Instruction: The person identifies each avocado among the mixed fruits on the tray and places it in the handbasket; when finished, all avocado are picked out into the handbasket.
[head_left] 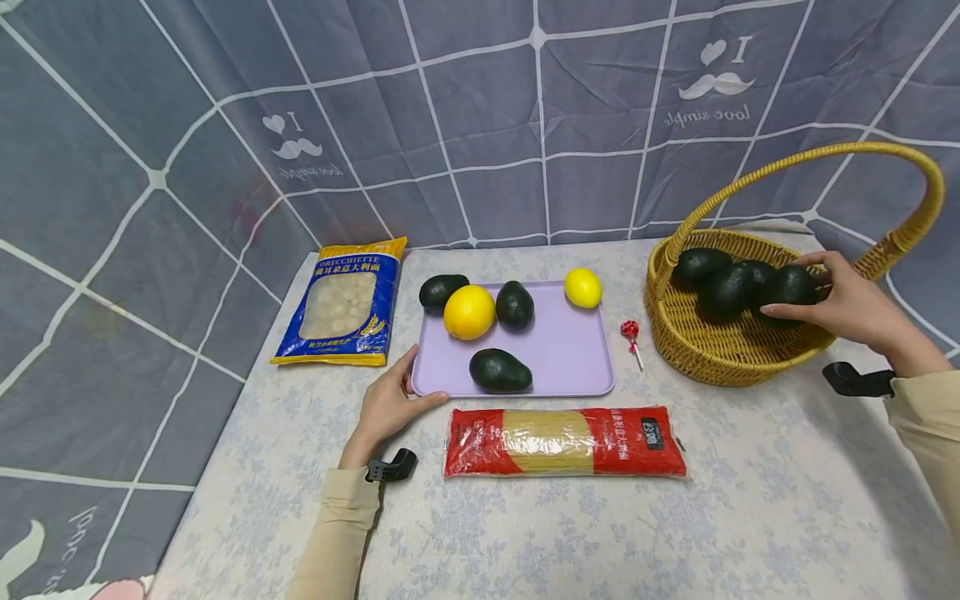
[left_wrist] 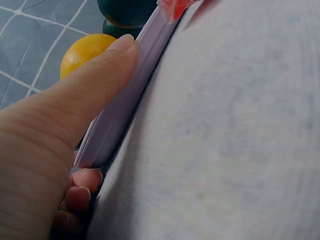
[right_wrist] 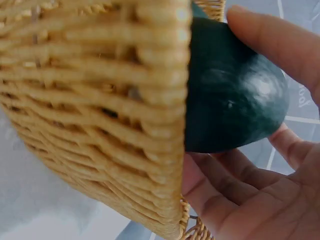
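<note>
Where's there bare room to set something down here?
The tablecloth on the near side of the red pasta packet; also the tray between the lemon and nearest avocado. Crowded: the tray's fruit-filled back-left corner, and the basket, where avocados bunch by the right hand.

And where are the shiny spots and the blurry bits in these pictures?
In the head view, little white glints on the red pasta packet; in the right wrist view, a bright patch of glare on the big avocado; in the left wrist view, the tabletop looks soft, its pattern blurred.
</note>
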